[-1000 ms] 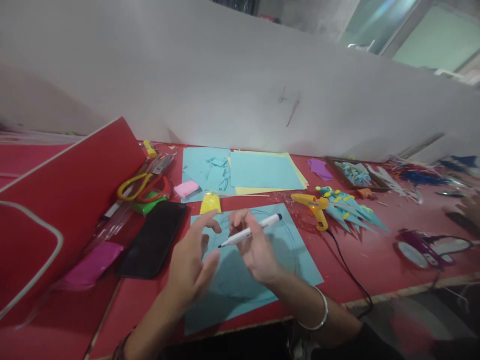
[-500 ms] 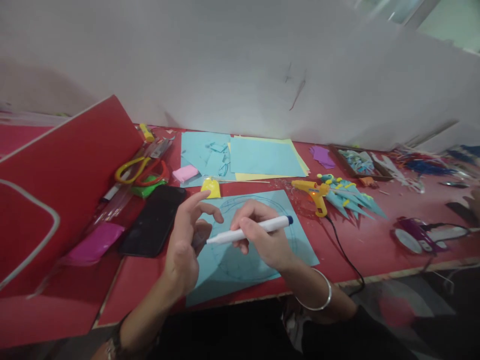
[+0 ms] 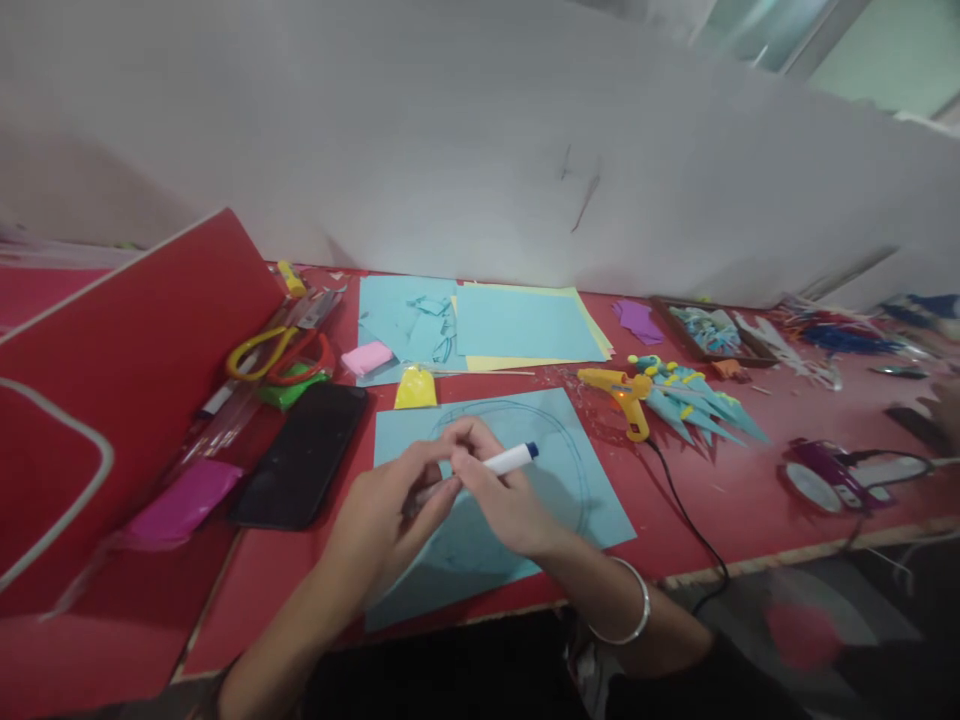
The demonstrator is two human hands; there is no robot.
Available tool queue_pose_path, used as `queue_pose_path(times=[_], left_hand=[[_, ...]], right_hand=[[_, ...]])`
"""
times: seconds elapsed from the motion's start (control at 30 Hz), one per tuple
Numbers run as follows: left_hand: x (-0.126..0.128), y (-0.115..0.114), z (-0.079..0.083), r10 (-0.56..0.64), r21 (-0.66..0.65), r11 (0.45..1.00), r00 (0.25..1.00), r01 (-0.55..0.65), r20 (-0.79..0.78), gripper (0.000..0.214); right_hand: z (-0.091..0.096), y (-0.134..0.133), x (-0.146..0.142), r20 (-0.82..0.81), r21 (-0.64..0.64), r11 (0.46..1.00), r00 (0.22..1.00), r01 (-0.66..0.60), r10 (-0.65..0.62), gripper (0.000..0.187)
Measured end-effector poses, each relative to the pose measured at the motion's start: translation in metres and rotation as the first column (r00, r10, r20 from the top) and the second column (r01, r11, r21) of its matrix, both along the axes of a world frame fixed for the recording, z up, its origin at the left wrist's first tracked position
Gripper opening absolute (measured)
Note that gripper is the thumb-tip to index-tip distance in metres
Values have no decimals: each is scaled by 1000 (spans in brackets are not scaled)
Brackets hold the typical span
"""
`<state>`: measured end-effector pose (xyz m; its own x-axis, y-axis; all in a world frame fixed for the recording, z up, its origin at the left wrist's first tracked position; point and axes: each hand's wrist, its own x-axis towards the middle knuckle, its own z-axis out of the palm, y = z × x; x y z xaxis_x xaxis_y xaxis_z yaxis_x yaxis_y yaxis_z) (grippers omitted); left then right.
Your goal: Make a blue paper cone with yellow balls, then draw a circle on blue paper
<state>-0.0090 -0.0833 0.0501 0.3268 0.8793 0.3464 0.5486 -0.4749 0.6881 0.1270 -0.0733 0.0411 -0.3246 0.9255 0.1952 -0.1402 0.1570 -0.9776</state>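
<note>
A white marker with a dark blue end is held between both hands above the light blue paper. My right hand grips its barrel, the blue end sticking out to the right. My left hand is closed round the front end, so the tip is hidden. On the paper beneath, drawn circular lines show partly, the rest covered by my hands. Just beyond the paper's top left edge lies a yellow packet.
Left are a black phone, scissors, a magenta packet and a leaning red board. A yellow glue gun with a cord lies right, beside blue paper cones. Blue sheets lie behind. Another person's hand shows far right.
My left hand has gone from spread fingers to closed round the marker's front end. My right hand and the marker have shifted left, bringing both hands together.
</note>
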Motion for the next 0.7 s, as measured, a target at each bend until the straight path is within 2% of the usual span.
queue_pose_path(times=[0.13,0.2,0.23,0.27,0.33,0.4,0.43,0.5,0.6,0.7], left_hand=[[-4,0,0,-36,-71,997,998,39,48,23],[-9,0,0,-23,-139,990,997,33,75,25],[-12,0,0,-14,-183,983,998,27,69,26],[-14,0,1,-6,-229,973,999,17,50,27],[-15,-1,2,11,-314,949,1000,-14,-12,28],[-11,-2,4,32,-369,928,997,-54,-68,26],[-9,-2,5,42,-390,918,996,-71,-82,26],[-3,-3,7,64,-436,895,994,-98,-92,24],[3,-4,11,93,-470,873,990,-132,-104,24],[5,-6,12,96,-454,880,989,-139,-115,25]], right_hand=[[-4,8,15,33,54,998,999,-14,12,16],[-3,11,27,163,161,987,986,11,-38,16],[-3,12,33,269,263,965,959,12,-86,18],[-4,12,38,406,382,923,904,-38,-131,21],[-8,11,43,632,571,788,736,-231,-242,27],[-14,8,42,732,638,653,586,-408,-349,38],[-18,6,40,740,654,605,547,-453,-391,42],[-23,3,36,725,685,547,521,-481,-450,47],[-23,0,32,718,694,533,518,-484,-465,49],[-18,-3,32,751,654,580,512,-486,-417,50]])
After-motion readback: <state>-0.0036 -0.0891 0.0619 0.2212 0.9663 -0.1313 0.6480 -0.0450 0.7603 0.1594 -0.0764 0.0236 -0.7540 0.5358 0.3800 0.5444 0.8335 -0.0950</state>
